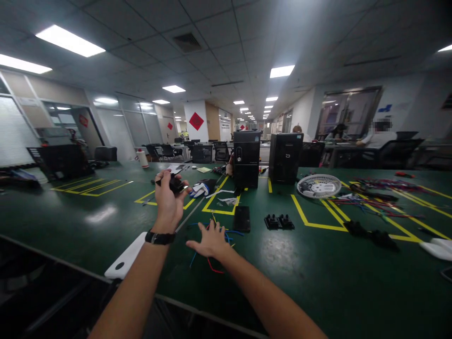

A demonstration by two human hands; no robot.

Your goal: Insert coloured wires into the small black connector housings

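My left hand (pixel 168 200) is raised over the table, its fingers closed round a small black part (pixel 175 183) whose exact kind I cannot make out. Below and to the right, my right hand (pixel 211 240) reaches out with fingers spread. It is over a loose bunch of short coloured wires (pixel 215 268), mostly blue and red with some yellow, and partly hides them. Whether the fingertips touch the wires I cannot tell. Just beyond that hand lies a flat black rectangular object (pixel 242 218). To its right sit two black parts with raised knobs (pixel 278 221).
Two black computer towers (pixel 246 160) stand on the green table (pixel 282 292) ahead. A round white basket (pixel 318 186) and tangled cables (pixel 381 197) are to the right. A white board (pixel 126 256) lies by the near left edge. Several people sit in the background.
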